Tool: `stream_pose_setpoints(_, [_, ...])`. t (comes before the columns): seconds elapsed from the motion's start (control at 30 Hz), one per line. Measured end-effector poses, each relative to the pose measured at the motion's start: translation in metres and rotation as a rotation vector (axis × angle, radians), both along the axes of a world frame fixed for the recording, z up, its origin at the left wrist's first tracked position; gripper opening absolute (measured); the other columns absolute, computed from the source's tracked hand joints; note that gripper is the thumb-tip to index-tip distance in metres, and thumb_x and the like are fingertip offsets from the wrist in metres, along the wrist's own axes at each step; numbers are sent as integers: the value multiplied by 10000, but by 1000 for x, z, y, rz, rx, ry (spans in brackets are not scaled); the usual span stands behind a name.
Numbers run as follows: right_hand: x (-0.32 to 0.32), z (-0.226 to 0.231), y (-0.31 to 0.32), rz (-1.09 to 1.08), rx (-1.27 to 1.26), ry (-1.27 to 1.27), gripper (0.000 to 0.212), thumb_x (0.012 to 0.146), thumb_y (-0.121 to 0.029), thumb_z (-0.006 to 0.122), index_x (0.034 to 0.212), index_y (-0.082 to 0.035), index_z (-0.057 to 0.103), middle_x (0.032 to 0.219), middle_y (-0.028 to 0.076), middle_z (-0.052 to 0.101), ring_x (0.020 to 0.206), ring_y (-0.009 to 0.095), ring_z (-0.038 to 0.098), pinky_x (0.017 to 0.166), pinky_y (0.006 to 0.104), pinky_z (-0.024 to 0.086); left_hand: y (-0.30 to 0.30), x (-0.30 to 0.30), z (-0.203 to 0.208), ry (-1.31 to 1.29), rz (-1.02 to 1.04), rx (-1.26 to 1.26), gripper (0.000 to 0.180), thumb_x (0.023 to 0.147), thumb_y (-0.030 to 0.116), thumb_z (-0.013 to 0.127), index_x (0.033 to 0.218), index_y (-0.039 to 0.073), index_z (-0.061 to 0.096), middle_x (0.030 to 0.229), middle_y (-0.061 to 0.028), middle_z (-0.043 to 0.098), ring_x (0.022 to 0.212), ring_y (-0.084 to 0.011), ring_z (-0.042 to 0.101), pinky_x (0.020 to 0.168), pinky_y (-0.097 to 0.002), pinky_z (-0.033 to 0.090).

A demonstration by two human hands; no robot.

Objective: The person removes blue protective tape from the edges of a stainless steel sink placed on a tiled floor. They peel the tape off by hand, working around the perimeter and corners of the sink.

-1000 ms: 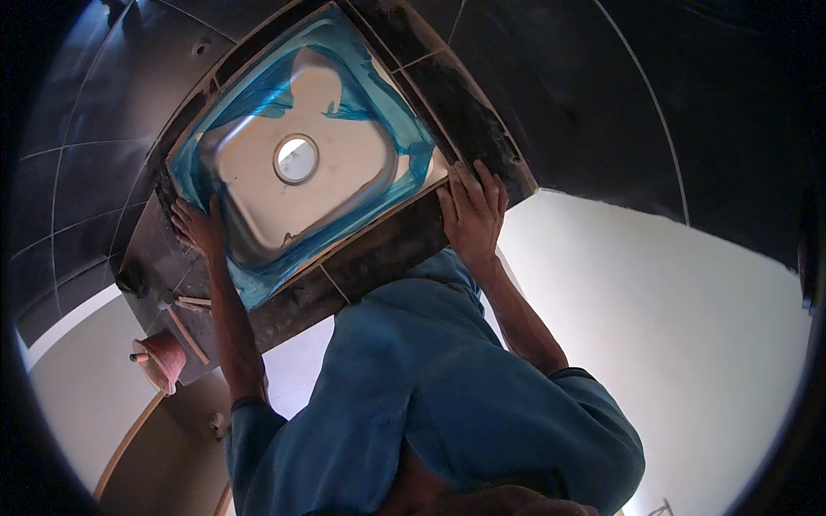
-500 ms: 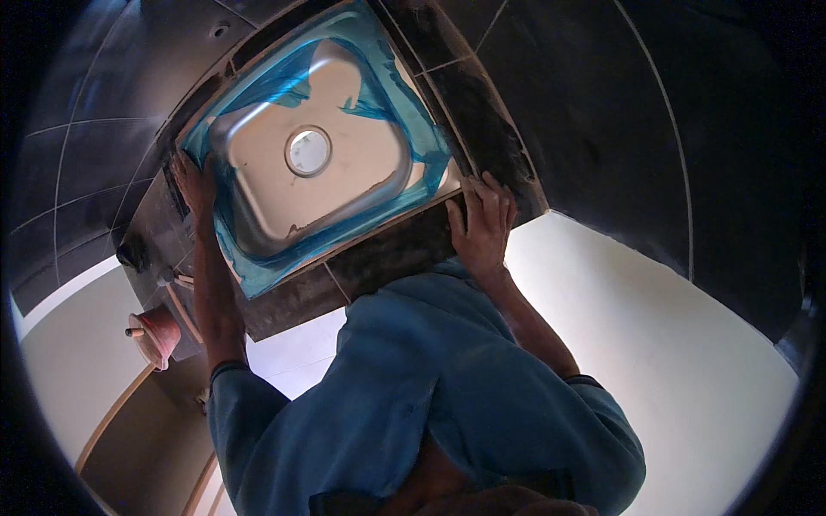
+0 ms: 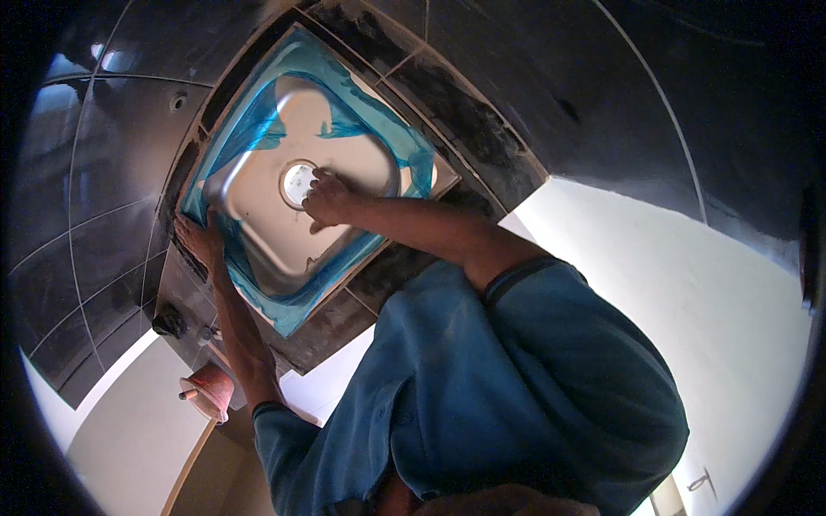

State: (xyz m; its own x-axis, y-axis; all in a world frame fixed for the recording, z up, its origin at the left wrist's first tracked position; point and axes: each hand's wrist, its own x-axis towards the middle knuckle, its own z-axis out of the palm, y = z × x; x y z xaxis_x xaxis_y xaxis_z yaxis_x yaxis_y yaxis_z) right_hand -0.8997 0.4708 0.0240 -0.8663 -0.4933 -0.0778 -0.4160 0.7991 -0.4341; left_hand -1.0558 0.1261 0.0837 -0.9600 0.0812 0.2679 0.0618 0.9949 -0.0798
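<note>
A stainless-steel sink [image 3: 340, 236], with torn blue protective film [image 3: 400, 133] round its rim, lies in a dark tiled counter. My left hand [image 3: 203, 244] rests on the sink's left edge, its fingers stretched out and slightly apart. Over the basin, my right hand [image 3: 330, 201] is at the round drain hole [image 3: 299, 185]. Its fingers curl over the hole's right edge, and the fingertips are partly hidden. Something pale shows through the opening.
A reddish bucket-like container [image 3: 209, 391] is below the counter at left, near a dark lump [image 3: 169, 321] and a tool with a long handle [image 3: 215, 342]. Dark tiled walls [image 3: 112, 181] stand behind the counter. A pale floor [image 3: 637, 284] spreads at right.
My right hand has left the sink's near right corner and reached left into the basin to the drain hole. My left hand stays at the left edge. The whole view has shifted.
</note>
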Motion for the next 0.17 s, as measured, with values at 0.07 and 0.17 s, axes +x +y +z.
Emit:
stream_pose_setpoints(0.07, [1,10,4,52,37,-132,527,712,-641,815,853,-133,829,961,112,797,1076,308,716,1210,553,276,2,4,-8,-27,16,19,1083,925,744,601,1644,6,266,1684,-264,291,1564,-431,263,1273,-556,237])
stream_pose_setpoints(0.17, [-12,14,-1,41,50,-217,558,730,-674,804,875,-136,832,919,120,799,1024,326,744,1251,614,171,2,4,-10,7,-32,44,1081,940,750,576,1654,13,236,1692,-263,274,1570,-429,247,1294,-542,190])
